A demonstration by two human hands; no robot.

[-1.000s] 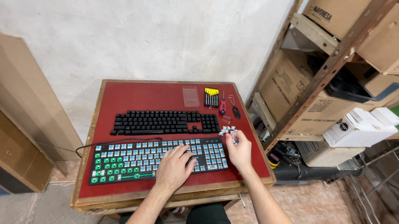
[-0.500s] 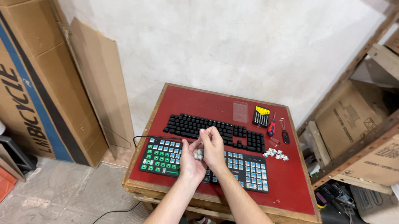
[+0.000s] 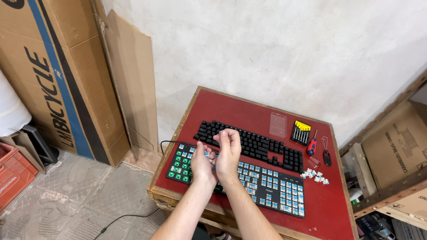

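My left hand (image 3: 201, 160) and my right hand (image 3: 229, 147) are pressed together, fingers curled, just above the left part of the near keyboard (image 3: 269, 186). That keyboard is black, with bare blue switches and green ones at its left end. Whatever sits between my fingertips is too small to make out. Behind the hands lies a second, all-black keyboard (image 3: 262, 145) with its keys on. A small heap of pale loose pieces (image 3: 314, 176) rests to the right of both keyboards. Everything sits on a red-topped wooden table (image 3: 328, 215).
At the table's back right are a clear plastic lid (image 3: 277, 124), a yellow-and-black bit set (image 3: 301, 133), a red screwdriver (image 3: 312, 143) and a small black tool (image 3: 326, 157). A tall cardboard box (image 3: 51, 56) leans on the left; shelving with boxes (image 3: 409, 145) stands to the right. A black cable (image 3: 119, 219) trails on the floor.
My right hand left the heap of loose pieces and came left to join my left hand over the keyboard's left part. My view swung left, bringing the tall box into sight.
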